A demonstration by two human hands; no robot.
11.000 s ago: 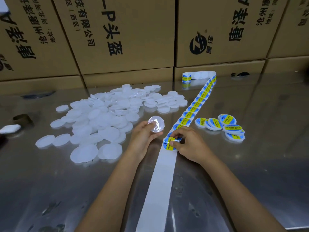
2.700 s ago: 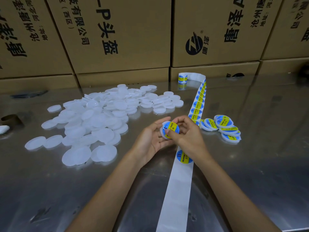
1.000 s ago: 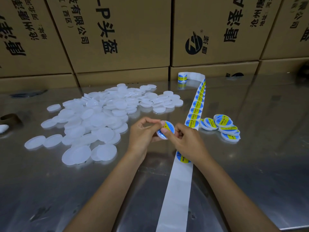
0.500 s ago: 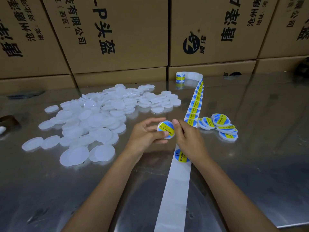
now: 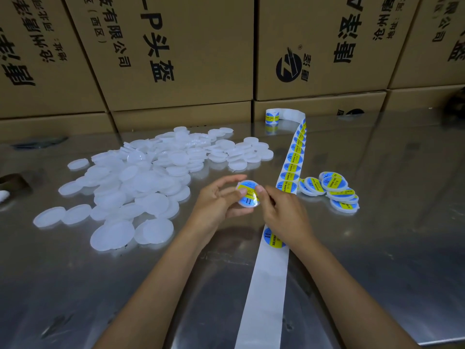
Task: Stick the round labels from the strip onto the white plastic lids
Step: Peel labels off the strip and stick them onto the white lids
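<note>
label strip (image 5: 266, 293) cut off at bottom edge; right hand (image 5: 284, 212) hides part of it; label print unreadable.

- Left hand (image 5: 214, 205) and right hand (image 5: 284, 215) together hold a labelled lid (image 5: 247, 195) above the steel table (image 5: 402, 197).
- Label strip (image 5: 274, 258) runs from near to far right.
- Plain white lids (image 5: 141, 180) are heaped left; finished lids (image 5: 332, 190) lie right of the strip.
- Cardboard boxes (image 5: 188, 51) stand at the far side.

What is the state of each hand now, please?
Left hand: holds the labelled lid from the left side.
Right hand: fingers pinch the same lid on its right edge.
</note>
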